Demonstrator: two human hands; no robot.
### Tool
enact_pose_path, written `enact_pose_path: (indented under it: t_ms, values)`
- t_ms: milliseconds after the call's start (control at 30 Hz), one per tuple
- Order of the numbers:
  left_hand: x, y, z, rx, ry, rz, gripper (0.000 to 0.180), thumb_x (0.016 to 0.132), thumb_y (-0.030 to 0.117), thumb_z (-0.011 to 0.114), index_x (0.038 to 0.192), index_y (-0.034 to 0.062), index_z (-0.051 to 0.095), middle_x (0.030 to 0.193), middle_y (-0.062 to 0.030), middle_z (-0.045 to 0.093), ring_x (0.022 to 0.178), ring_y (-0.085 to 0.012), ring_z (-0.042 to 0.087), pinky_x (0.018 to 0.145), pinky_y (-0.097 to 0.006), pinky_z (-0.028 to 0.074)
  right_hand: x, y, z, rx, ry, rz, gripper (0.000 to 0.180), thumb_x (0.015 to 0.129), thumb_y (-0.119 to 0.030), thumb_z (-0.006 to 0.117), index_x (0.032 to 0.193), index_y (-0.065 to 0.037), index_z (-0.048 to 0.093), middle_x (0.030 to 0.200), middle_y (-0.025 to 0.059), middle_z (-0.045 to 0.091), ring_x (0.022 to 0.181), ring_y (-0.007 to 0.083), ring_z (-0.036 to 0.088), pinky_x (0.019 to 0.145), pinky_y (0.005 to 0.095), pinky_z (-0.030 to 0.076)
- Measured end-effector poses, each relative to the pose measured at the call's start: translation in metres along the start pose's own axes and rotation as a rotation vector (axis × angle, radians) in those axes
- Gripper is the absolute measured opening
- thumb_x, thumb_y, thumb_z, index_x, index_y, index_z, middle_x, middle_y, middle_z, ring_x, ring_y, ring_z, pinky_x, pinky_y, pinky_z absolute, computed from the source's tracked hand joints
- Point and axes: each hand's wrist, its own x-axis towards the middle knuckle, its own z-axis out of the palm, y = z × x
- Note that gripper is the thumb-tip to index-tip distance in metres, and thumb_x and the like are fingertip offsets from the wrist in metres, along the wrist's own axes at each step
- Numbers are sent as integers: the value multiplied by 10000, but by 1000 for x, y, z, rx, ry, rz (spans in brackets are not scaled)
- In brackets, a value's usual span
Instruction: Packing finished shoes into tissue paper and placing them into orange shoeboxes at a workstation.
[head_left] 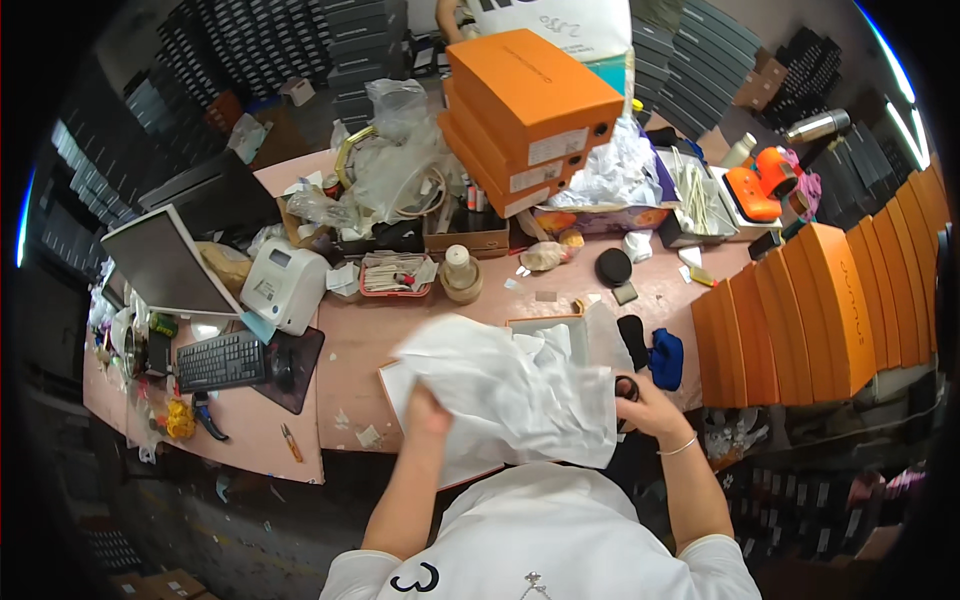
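Observation:
A large sheet of white tissue paper (pixel 520 390), blurred at its upper left, spreads in front of me over an open box (pixel 578 338). The box's grey inner wall and more crumpled white paper show behind the sheet. My left hand (pixel 428 412) is closed on the sheet's left side. At the sheet's right edge, my right hand (pixel 655 408) has its fingers curled round a black looped thing (pixel 626 388), whose kind I cannot make out. Whether those fingers also grip the paper is unclear. A black pouch-like item (pixel 632 340) and a blue cloth bundle (pixel 665 358) lie beyond that hand.
Orange shoeboxes (pixel 530 95) are stacked at the back; a row of orange boxes (pixel 800 310) stands at the right. To the left are a monitor (pixel 170 262), keyboard (pixel 222 362), white label printer (pixel 285 285) and pliers (pixel 208 415). A round black tin (pixel 613 266) sits behind the box.

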Motion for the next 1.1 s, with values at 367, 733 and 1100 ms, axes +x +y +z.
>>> enact_pose_path:
  t_ms: [367, 733, 1100]
  values:
    - [20, -5, -27, 1609, -548, 745, 258, 903, 282, 597, 911, 27, 637, 905, -100, 626, 894, -236, 586, 811, -370, 453, 8, -53, -45, -350, 178, -31, 370, 807, -265, 709, 1057, -15, 603, 747, 48, 605, 639, 91, 541, 580, 253, 458]
    - [-65, 4, 71, -20, -898, -820, 828, 781, 449, 700, 1395, 17, 349, 1270, -218, 515, 1018, -301, 614, 877, -433, 537, 75, -73, 20, -620, 146, -554, 451, 754, -183, 778, 1124, 2, 598, 1052, 114, 637, 940, 235, 598, 831, 338, 469]
    - [-58, 7, 34, -181, -505, -576, 708, 946, 613, 350, 1338, 29, 430, 1227, -151, 566, 1103, -251, 594, 918, -383, 522, 64, 10, 132, -794, 19, -699, 591, 706, -88, 751, 1259, -116, 545, 1133, 63, 553, 1051, 248, 518, 835, 380, 362]
